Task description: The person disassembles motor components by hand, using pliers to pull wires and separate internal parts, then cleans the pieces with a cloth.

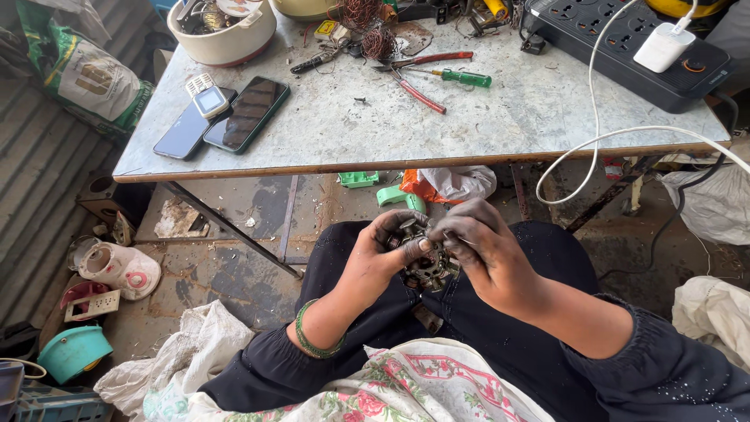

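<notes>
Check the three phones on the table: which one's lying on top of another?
The small light-coloured keypad phone. It rests on the dark phone at the table's left edge; the green-edged phone beside them lies flat with nothing on it.

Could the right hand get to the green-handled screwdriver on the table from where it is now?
Probably yes, but not at once: the right hand and left hand both hold the motor stator over the lap. The green-handled screwdriver lies uncovered on the table, nothing blocking.

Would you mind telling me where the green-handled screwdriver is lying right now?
In the head view, the green-handled screwdriver lies on the table, upper centre, just right of the red-handled pliers and left of the black power strip.
</notes>
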